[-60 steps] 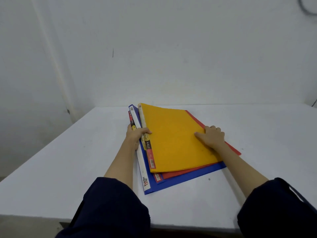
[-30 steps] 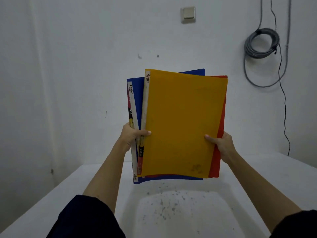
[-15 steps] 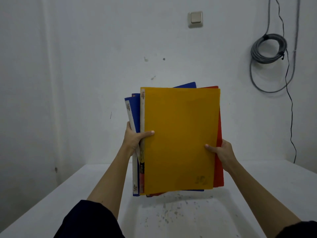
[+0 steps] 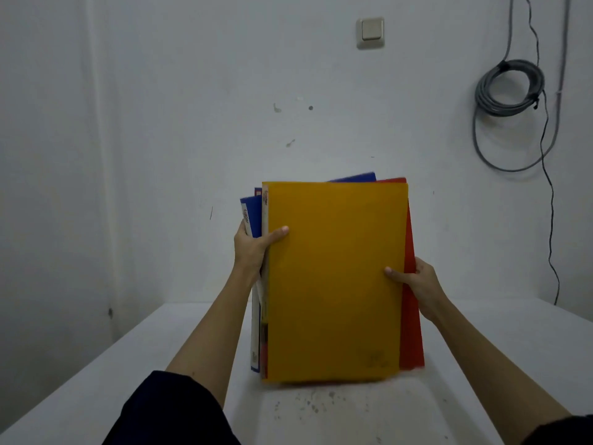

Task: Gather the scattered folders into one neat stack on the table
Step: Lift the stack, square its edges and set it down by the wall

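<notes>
Fingers of the left hand clamped on the spine side of the folder bundle, thumb pressed flat across the yellow folder; fingers of the right hand pinching the opposite long edge, thumb on yellow, remaining fingers hidden behind the red folder. Lower now than half a second ago: bottom edges down at, or just above, the worktop, contact not clear enough to call. Bundle upright, facing the camera, blue folder poking out beyond the yellow folder on the spine side and at the top, red showing past the far long edge. Reads as tapping the edges square against the worktop. Still unfinished: sheets not flush, nothing laid flat yet. Next likely: another tap, then laying down as one stack.
</notes>
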